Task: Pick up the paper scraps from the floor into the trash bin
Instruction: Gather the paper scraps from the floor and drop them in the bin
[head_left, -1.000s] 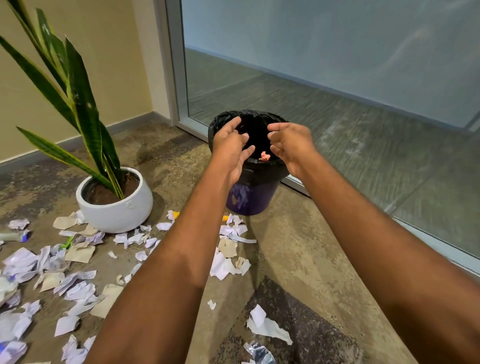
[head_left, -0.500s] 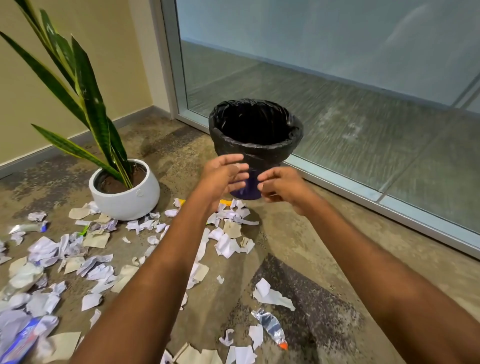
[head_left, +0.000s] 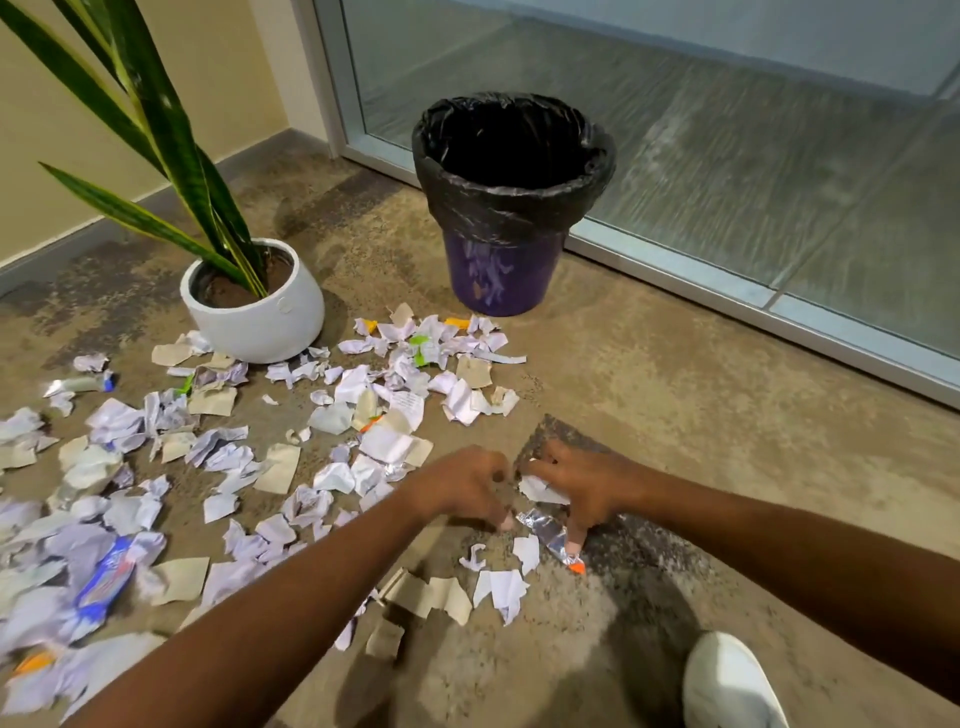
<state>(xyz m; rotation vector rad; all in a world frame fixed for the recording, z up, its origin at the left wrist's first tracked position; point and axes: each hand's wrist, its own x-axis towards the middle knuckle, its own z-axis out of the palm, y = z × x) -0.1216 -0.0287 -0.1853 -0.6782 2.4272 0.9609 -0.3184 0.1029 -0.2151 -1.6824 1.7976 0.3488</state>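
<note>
The purple trash bin (head_left: 500, 275) with a black liner stands upright at the back, by the glass wall. Several white and tan paper scraps (head_left: 395, 364) litter the floor between it and me. My right hand (head_left: 589, 483) is down at the floor, its fingers curled over a white paper scrap (head_left: 540, 491), with one fingertip on a silver foil wrapper (head_left: 548, 535). Just left of it, my left hand (head_left: 462, 486) points its fingertips at the floor and holds nothing that I can see.
A white pot with a tall green plant (head_left: 254, 312) stands left of the bin. A metal-framed glass wall (head_left: 727, 280) runs along the right. A blue wrapper (head_left: 111, 577) lies at the lower left. My white shoe (head_left: 727, 680) is at the bottom right.
Both hands came away from the bin's mouth and dropped to the floor in front of me. The right hand now closes over a white scrap. The view tilted downward.
</note>
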